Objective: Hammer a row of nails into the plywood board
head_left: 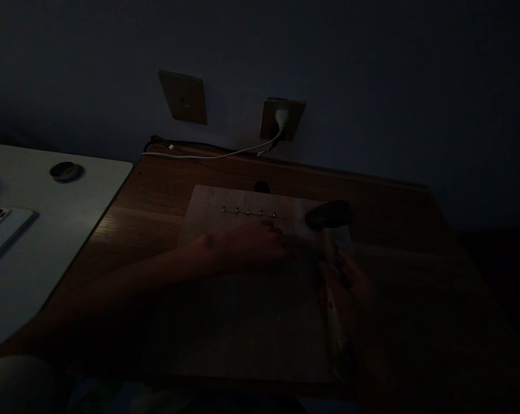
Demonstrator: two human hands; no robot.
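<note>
Dark frame, detail is poor. Right hand (346, 293) is clenched around the pale handle of a hammer (329, 215), dark head up and tilted toward 12 o'clock. Cannot tell if the head touches the board. Row of small nails (249, 213) stands in a line on a pale fibrous board (208, 207), near its 12 o'clock edge, with the hammer head just past the row's 3 o'clock end. Left hand (251, 247) reaches in from 9 o'clock, fingers (275, 233) curled just below the last nails. Cannot tell if they pinch anything. Board sits on a wooden desk (156, 192). White table (61, 230) is at 9 o'clock, with a phone (3, 233) on it. Wall socket (282, 118) is at 12 o'clock, with a white plug (281, 118) and cable (217, 154).
</note>
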